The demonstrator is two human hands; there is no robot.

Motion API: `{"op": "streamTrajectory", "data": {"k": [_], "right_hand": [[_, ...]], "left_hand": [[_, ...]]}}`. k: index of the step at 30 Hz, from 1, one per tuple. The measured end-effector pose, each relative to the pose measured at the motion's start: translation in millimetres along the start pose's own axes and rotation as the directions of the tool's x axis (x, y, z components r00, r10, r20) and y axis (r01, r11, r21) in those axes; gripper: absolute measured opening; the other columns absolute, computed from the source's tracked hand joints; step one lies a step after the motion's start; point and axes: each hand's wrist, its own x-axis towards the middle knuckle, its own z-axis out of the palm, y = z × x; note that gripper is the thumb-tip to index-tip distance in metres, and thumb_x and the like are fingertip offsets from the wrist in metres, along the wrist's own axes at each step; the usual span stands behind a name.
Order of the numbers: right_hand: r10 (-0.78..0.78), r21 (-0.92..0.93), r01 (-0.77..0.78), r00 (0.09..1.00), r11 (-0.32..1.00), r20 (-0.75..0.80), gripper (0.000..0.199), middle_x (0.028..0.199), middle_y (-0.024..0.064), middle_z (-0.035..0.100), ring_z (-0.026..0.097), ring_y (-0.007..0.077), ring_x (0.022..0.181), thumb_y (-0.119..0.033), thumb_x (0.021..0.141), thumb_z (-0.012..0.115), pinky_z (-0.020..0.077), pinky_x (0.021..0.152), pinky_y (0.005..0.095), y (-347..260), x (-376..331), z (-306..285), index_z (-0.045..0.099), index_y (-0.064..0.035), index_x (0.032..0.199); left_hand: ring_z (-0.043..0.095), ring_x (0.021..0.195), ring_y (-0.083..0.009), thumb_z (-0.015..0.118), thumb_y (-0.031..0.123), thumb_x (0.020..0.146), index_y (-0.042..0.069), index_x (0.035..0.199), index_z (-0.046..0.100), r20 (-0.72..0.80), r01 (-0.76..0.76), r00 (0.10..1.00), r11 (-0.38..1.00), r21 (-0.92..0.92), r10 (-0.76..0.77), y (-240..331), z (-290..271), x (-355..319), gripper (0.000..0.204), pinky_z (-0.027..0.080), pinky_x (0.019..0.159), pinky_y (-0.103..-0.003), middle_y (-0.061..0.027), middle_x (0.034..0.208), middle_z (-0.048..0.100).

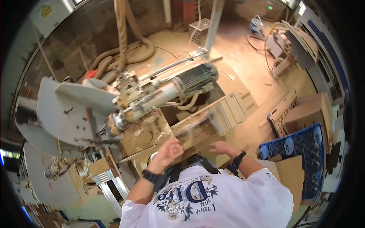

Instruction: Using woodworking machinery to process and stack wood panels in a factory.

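Observation:
My left hand [169, 152] is at the front edge of a dusty wooden machine table [141, 133]. Its fingers are loosely bent and somewhat apart, with no object visible in them. Over the near side of the machine, further right, my right hand [222, 147] reaches inward with its fingers partly extended and holds nothing I can see. A dark band circles each wrist. Beyond my hands lies a woodworking machine with a finned motor [195, 79] and a spindle head [119, 119] pointing left. Pale boards [230, 112] stand stacked at the machine's right end.
Large grey rounded panels [70, 110] stand left of the spindle. Ribbed dust hoses [121, 34] hang and coil behind the machine. On the right are a blue plastic pallet [292, 146] and a cardboard box [310, 114]. Sawdust covers the floor [262, 89].

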Motion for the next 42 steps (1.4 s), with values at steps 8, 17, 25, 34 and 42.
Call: {"op": "streamTrajectory", "data": {"k": [8,17,25,34,42], "right_hand": [[0.263,0.337,-0.226,0.963,0.914,-0.065,0.048,0.101,0.0157,0.063,0.059,0.0319,0.094,-0.040,0.081,0.057,0.0464,0.081,0.0385,43,-78,42,0.055,-0.0063,0.116],[0.189,0.241,-0.044,0.761,0.970,-0.621,0.068,0.137,0.0158,0.031,0.060,0.0343,0.086,-0.019,0.074,0.067,0.0509,0.070,0.0385,35,6,-22,0.032,-0.0026,0.130],[0.391,0.334,-0.256,0.807,0.907,-0.443,0.080,0.141,0.0167,0.026,0.051,0.0376,0.105,-0.021,0.070,0.071,0.0500,0.077,0.0400,47,32,-25,0.027,-0.0021,0.134],[0.262,0.303,-0.138,0.870,0.943,-0.417,0.076,0.142,0.0100,0.027,0.051,0.0319,0.110,-0.020,0.070,0.070,0.0497,0.078,0.0376,17,0,-21,0.031,-0.0049,0.134],[-0.003,-0.020,-0.008,0.875,1.000,-0.484,0.068,0.137,0.0099,0.038,0.057,0.0310,0.101,-0.018,0.071,0.069,0.0507,0.075,0.0365,-68,-67,-127,0.040,-0.0082,0.131]], "left_hand": [[0.051,0.106,-0.0251,0.060,0.043,0.083,-0.002,0.117,0.043,-0.153,0.190,0.978,0.912,0.363,-0.143,-121,0,239,0.060,0.042,0.092,-0.037,-0.0140,0.114,0.051],[0.051,0.074,-0.0153,0.041,0.065,0.084,0.002,0.100,0.052,-0.160,0.176,0.978,0.943,0.283,-0.135,-139,-19,378,0.066,0.040,0.062,-0.032,-0.0058,0.084,0.055],[0.052,0.074,-0.0164,0.033,0.074,0.079,0.007,0.095,0.058,-0.172,0.188,0.975,0.936,0.299,-0.141,-144,-5,382,0.073,0.043,0.073,-0.031,-0.0048,0.079,0.057],[0.043,0.117,-0.0295,0.031,0.072,0.081,0.013,0.134,0.034,-0.118,0.211,0.972,0.974,0.082,-0.201,-153,-29,307,0.079,0.036,0.095,-0.051,-0.0131,0.128,0.044],[0.034,0.124,-0.0262,0.038,0.063,0.085,0.015,0.137,0.028,0.218,0.034,0.975,0.999,0.019,-0.037,-118,50,188,0.072,0.035,0.096,-0.051,-0.0063,0.137,0.033]]}}
